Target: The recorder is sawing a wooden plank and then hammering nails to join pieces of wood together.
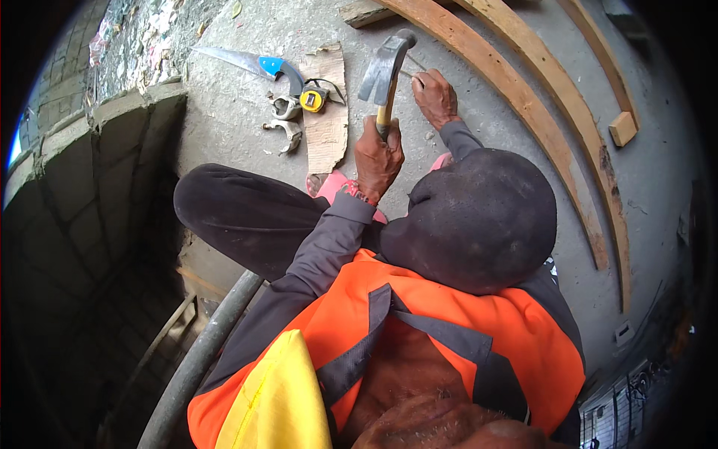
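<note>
My left hand (379, 159) is closed round the wooden handle of a claw hammer (389, 71), close below its metal head. The hammer is raised over the concrete floor, claw facing me. My right hand (435, 96) is low near the floor just right of the hammer, its fingers pinched on a thin metal rod (419, 65). Part of that rod is hidden behind the hammer head, so its full shape cannot be made out. Left of the hammer a flat piece of wood (327, 138) lies on the floor, with a yellow tape measure (313, 98) on its edge.
A handsaw (247, 61) with a blue and grey handle lies far left, near two pale metal pieces (284, 137). Long wooden strips (516, 82) and a small wood block (622, 129) lie on the right. A block wall (82, 187) and a grey pipe (202, 352) stand left.
</note>
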A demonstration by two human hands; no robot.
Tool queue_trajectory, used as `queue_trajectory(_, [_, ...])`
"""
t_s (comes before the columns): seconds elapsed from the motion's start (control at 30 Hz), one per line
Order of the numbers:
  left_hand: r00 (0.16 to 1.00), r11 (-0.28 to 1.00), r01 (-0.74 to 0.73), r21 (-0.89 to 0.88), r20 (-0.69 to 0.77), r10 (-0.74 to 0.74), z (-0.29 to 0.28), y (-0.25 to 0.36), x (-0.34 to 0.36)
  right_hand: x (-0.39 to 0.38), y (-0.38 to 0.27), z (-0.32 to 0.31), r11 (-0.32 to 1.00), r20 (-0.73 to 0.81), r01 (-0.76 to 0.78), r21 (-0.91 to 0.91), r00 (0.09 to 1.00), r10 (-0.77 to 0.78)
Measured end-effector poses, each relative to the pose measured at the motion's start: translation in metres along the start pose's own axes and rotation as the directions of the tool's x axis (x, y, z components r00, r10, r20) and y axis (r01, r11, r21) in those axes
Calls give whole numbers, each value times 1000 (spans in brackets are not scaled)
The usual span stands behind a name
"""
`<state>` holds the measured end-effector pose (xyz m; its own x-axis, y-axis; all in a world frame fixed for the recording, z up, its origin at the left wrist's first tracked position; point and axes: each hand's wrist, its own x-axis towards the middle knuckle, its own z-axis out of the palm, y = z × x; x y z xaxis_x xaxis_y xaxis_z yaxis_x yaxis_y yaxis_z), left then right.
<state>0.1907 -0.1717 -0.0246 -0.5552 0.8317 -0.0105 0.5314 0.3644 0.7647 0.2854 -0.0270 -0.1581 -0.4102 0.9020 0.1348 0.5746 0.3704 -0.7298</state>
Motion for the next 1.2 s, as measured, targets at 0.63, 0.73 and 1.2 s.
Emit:
queue_trajectory(0.63, [965, 947, 149, 285, 165, -202, 20, -43, -11, -1, 3, 7, 999, -38, 38, 0, 999, -38])
queue_trajectory(0.73, [958, 935, 185, 304, 157, -240, 19, -40, -7, 3, 2, 5, 1000, -14, 18, 11, 1000, -18])
queue_trajectory(1.2, [985, 978, 157, 137, 46, -164, 2, -29, 14, 8, 5, 0, 995, -68, -30, 95, 997, 36])
